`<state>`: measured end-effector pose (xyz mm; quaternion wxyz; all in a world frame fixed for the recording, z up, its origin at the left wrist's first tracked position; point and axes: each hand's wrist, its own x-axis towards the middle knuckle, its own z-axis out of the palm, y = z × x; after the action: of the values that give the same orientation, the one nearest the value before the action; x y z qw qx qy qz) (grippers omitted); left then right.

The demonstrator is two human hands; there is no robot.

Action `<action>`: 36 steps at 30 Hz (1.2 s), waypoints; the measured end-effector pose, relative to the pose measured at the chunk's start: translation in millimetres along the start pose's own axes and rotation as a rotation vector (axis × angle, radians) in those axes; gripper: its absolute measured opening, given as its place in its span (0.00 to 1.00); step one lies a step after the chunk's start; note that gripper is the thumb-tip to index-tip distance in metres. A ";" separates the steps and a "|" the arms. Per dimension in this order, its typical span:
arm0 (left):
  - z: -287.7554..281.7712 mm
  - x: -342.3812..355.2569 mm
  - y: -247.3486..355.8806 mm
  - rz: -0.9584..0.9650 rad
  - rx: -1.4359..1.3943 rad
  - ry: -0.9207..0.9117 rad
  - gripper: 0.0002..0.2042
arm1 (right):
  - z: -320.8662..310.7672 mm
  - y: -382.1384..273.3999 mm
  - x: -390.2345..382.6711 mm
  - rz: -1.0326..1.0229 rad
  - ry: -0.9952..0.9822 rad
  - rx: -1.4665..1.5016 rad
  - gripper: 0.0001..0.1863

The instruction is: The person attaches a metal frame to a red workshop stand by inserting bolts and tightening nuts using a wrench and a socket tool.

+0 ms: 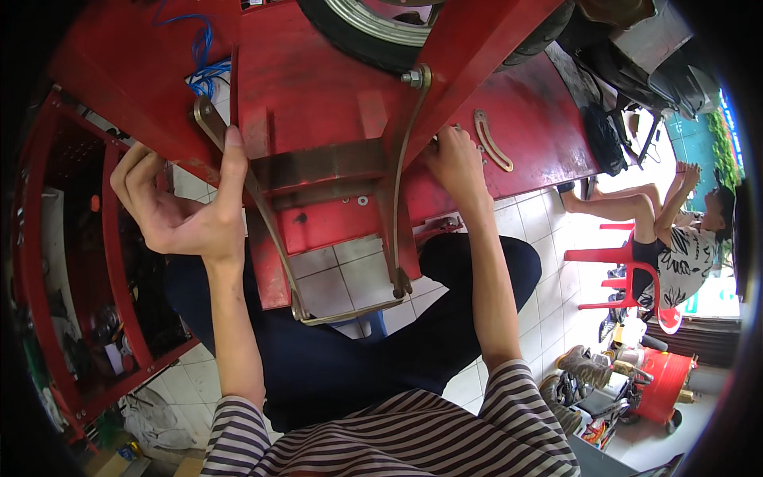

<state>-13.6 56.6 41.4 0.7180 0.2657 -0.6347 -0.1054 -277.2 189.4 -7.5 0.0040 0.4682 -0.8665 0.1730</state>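
Observation:
A U-shaped steel bar (397,175) hangs in front of me, its two long arms joined by a crosspiece low between my knees. A bolt and nut (412,78) stand at the upper end of its right arm. My left hand (187,199) is closed around the lower part of the left red beam (143,103), thumb upright beside the bar's left arm and fingers curled on the outer side. My right hand (457,163) is bent in at the lower end of the right red beam (469,48). Its fingertips are hidden, so what they hold cannot be made out.
A slotted curved metal plate (493,141) and a washer (362,200) lie on the red metal platform (540,135). Beyond is a wheel (366,32). A red shelf rack (119,262) stands left. At right, a person sits on a red plastic chair (628,258) near a red drum (664,385).

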 end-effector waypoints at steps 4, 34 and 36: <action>-0.9 2.5 4.3 0.062 -0.016 -0.070 0.21 | -10.9 -7.4 -2.3 0.015 -0.030 0.066 0.12; 5.6 5.2 5.3 0.197 0.065 -0.070 0.20 | -9.3 7.2 1.3 -0.041 0.041 0.132 0.13; 6.9 4.9 7.3 0.199 0.049 -0.073 0.20 | -9.5 6.7 1.2 -0.034 0.040 0.123 0.13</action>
<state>-20.8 58.6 49.7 0.6945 0.2150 -0.6861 -0.0275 -284.8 194.7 -0.4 -0.0045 0.4786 -0.8459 0.2354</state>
